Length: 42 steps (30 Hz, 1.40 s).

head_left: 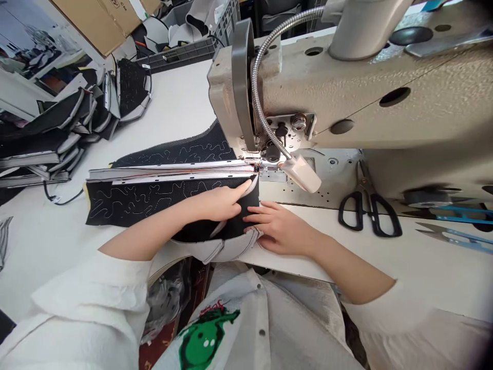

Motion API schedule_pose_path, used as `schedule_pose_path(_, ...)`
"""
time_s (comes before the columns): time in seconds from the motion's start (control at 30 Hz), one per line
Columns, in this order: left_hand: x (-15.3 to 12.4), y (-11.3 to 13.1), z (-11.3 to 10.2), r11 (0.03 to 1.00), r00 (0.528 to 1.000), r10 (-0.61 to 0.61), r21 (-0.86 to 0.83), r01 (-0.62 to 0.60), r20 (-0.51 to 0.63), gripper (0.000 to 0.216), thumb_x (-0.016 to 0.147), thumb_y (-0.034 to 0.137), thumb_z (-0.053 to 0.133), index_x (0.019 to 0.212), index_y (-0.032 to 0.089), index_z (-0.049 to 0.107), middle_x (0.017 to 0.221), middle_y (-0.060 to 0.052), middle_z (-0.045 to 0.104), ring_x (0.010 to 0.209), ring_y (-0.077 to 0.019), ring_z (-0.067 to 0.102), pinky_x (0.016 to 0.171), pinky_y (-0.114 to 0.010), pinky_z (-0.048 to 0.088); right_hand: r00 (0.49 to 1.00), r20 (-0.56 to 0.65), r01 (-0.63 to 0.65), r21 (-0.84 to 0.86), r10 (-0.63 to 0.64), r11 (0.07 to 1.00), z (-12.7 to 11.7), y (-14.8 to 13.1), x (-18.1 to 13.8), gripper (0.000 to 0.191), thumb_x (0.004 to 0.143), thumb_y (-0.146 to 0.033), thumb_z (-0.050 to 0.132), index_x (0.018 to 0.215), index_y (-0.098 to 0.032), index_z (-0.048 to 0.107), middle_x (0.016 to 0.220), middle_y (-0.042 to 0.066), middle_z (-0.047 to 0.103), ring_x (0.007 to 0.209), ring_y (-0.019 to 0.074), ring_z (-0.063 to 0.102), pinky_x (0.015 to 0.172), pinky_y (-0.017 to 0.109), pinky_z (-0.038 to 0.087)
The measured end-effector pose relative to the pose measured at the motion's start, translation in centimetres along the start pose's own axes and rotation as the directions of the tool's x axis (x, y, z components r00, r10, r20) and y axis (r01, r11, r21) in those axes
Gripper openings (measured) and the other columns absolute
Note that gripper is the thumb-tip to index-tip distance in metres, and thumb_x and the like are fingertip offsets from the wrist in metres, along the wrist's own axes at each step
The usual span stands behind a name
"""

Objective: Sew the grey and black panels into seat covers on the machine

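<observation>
A black quilted fabric piece (150, 198) with pale squiggly stitching and a grey-white border lies under the head of a sewing machine (246, 103). White strips (173, 172) run along its middle up to the presser foot (256, 165). My left hand (223, 203) rests on the fabric, index finger stretched toward the seam just before the foot, its other fingers partly bent. Flat at the near right edge of the piece lies my right hand (281, 228), fingers spread, touching the black cloth and the grey border (231, 249). Neither hand grips anything visible.
Black-handled scissors (370, 208) and blue thread snips (454, 237) lie at the right. A flexible lamp (300, 172) hangs beside the needle area. Stacked sewn pieces (57, 128) cover the left table, with a grey crate (185, 54) and a cardboard box (96, 20) behind.
</observation>
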<state>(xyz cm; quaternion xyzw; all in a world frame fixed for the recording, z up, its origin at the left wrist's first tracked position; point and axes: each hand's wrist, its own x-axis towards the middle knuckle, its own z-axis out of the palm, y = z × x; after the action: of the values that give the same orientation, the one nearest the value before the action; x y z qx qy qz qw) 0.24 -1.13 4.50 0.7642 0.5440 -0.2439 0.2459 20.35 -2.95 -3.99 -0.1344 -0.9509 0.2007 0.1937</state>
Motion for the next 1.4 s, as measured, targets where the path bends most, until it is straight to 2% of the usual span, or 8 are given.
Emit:
schedule_pose_path(0.13, 0.8, -0.5, -1.1, 0.987, 0.996, 0.089, -0.131, -0.090, -0.012, 0.072, 0.080, 0.020, 0.035, 0.149, 0.017, 0.017, 0.151, -0.006, 0.029, 0.135, -0.0215, 0.037, 0.109, -0.030, 0.033, 0.994, 0.108, 0.002, -0.044, 0.003, 0.999, 0.9, 0.2, 0.9, 0.037, 0.085, -0.016, 0.054, 0.120, -0.022, 0.063, 0.131, 0.008, 0.057, 0.129, 0.0272, 0.043, 0.107, 0.050, 0.032)
schedule_pose_path(0.27, 2.1, -0.2, -1.5, 0.983, 0.994, 0.098, -0.148, -0.105, -0.052, 0.070, 0.079, 0.020, 0.034, 0.148, 0.014, 0.023, 0.154, -0.003, 0.022, 0.140, -0.0192, 0.026, 0.115, -0.027, 0.023, 0.995, 0.091, -0.034, -0.059, 0.039, 0.998, 1.2, 1.2, 1.8, 0.037, 0.086, -0.015, 0.053, 0.121, -0.018, 0.063, 0.135, 0.012, 0.053, 0.130, 0.0268, 0.043, 0.108, 0.047, 0.033)
schedule_pose_path(0.47, 1.5, 1.1, -1.2, 0.997, 0.998, -0.019, 0.076, 0.024, -0.067, 0.072, 0.085, 0.031, 0.036, 0.151, 0.023, 0.007, 0.128, -0.011, 0.058, 0.108, -0.0271, 0.060, 0.086, -0.035, 0.049, 0.997, 0.009, -0.080, 0.120, 0.080, 0.989, -0.6, 2.2, 1.8, 0.038, 0.084, -0.017, 0.052, 0.120, -0.016, 0.061, 0.132, 0.011, 0.056, 0.132, 0.0235, 0.041, 0.113, 0.049, 0.026)
schedule_pose_path(0.6, -0.3, 1.2, -0.7, 0.958, 0.999, -0.048, 0.282, 0.049, -0.012, 0.082, 0.083, 0.034, 0.043, 0.150, 0.023, -0.004, 0.101, -0.011, 0.068, 0.086, -0.0277, 0.066, 0.069, -0.033, 0.049, 0.995, 0.101, -0.037, 0.279, 0.008, 0.960, -2.7, -0.1, 0.7, 0.036, 0.090, -0.028, 0.048, 0.124, -0.022, 0.058, 0.125, 0.004, 0.062, 0.129, 0.0192, 0.045, 0.114, 0.047, 0.023)
schedule_pose_path(0.83, -1.0, -0.1, -1.7, 0.974, 1.000, 0.027, 0.223, -0.024, -0.007, 0.070, 0.082, 0.022, 0.035, 0.149, 0.030, 0.014, 0.114, -0.007, 0.065, 0.090, -0.0226, 0.066, 0.066, -0.026, 0.046, 0.984, 0.178, 0.033, -0.297, 0.022, 0.954, 2.6, -5.2, 2.4, 0.049, 0.087, -0.025, 0.051, 0.130, -0.001, 0.052, 0.134, 0.022, 0.051, 0.123, 0.0304, 0.050, 0.106, 0.046, 0.035)
schedule_pose_path(1.03, -0.7, -0.1, -1.1, 0.985, 0.999, 0.044, 0.169, -0.041, -0.017, 0.071, 0.084, 0.021, 0.033, 0.150, 0.029, 0.010, 0.115, -0.005, 0.065, 0.093, -0.0200, 0.065, 0.070, -0.024, 0.047, 0.995, -0.101, -0.065, -0.398, 0.026, 0.915, 4.3, -4.3, 2.9, 0.043, 0.094, -0.022, 0.040, 0.132, -0.007, 0.051, 0.136, 0.018, 0.050, 0.128, 0.0279, 0.045, 0.107, 0.046, 0.033)
schedule_pose_path(1.23, -0.5, 0.2, -1.3, 0.983, 0.999, 0.028, 0.179, -0.033, 0.031, 0.067, 0.084, 0.021, 0.033, 0.149, 0.029, 0.018, 0.104, -0.005, 0.069, 0.087, -0.0207, 0.066, 0.067, -0.025, 0.047, 0.994, 0.020, -0.088, -0.421, 0.106, 0.903, 4.0, -5.0, 3.9, 0.038, 0.092, -0.019, 0.045, 0.125, -0.005, 0.058, 0.129, 0.027, 0.052, 0.119, 0.0317, 0.053, 0.097, 0.046, 0.043)
schedule_pose_path(1.4, 0.4, 0.3, -1.6, 0.990, 1.000, 0.011, 0.137, -0.012, 0.009, 0.066, 0.084, 0.019, 0.032, 0.148, 0.032, 0.022, 0.122, -0.002, 0.063, 0.102, -0.0206, 0.063, 0.081, -0.027, 0.048, 0.992, -0.004, -0.118, -0.353, 0.124, 0.928, 4.2, -3.6, 3.8, 0.039, 0.091, -0.017, 0.046, 0.129, -0.009, 0.055, 0.131, 0.024, 0.052, 0.122, 0.0289, 0.051, 0.102, 0.045, 0.040)
